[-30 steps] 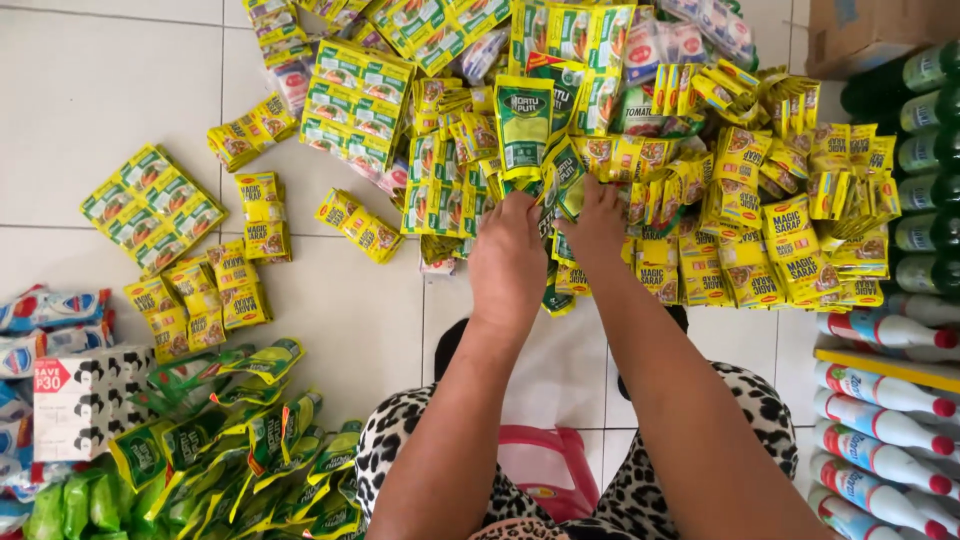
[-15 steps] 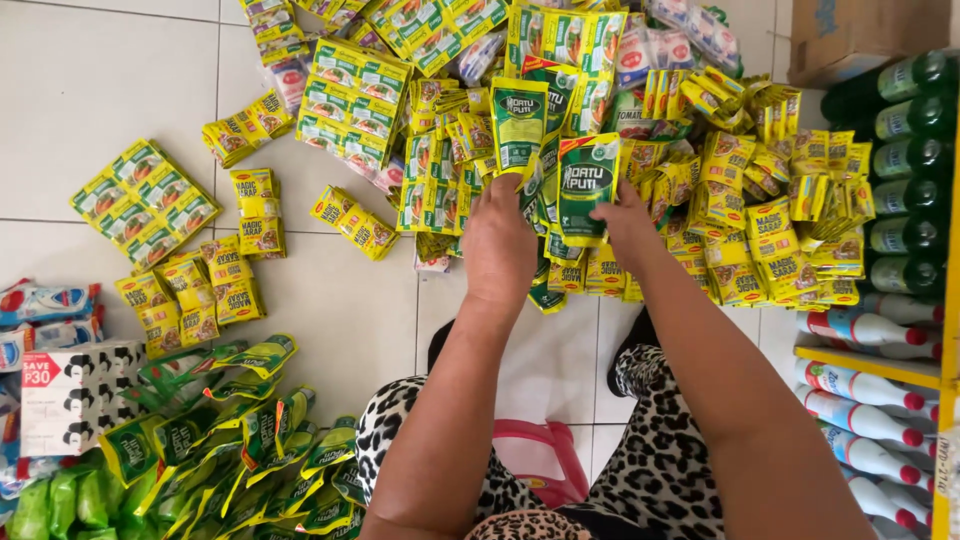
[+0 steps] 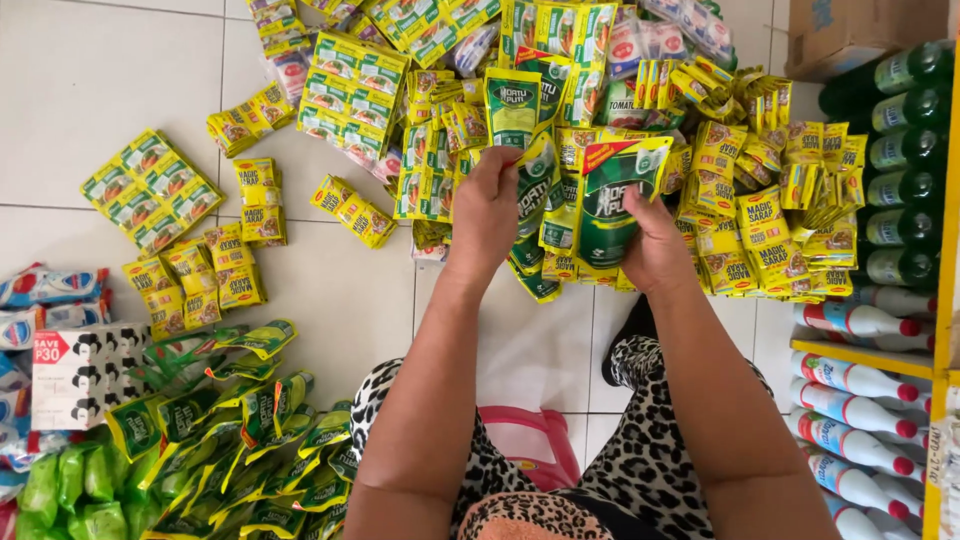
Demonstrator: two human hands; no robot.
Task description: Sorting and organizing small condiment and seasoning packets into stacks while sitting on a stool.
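The right hand [image 3: 655, 250] clasps a green sachet [image 3: 610, 200]; the left hand [image 3: 487, 215] pinches a neighbouring sachet strip [image 3: 537, 190] above the yellow packet pile [image 3: 760, 200] on the floor [image 3: 60, 80].

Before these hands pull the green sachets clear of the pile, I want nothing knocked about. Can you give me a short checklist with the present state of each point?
1. Right hand grips the large green sachet: ok, fingers closed on its lower edge.
2. Left hand holds the green sachet strip: ok, pinched near its top.
3. Strip free of the yellow sachet pile: not ok, its lower end lies among the packets.
4. Whether strip and large sachet are joined: cannot tell.
5. Bare tile floor near the knees for setting down: ok.
6. Bottles on the right apart from both hands: ok.
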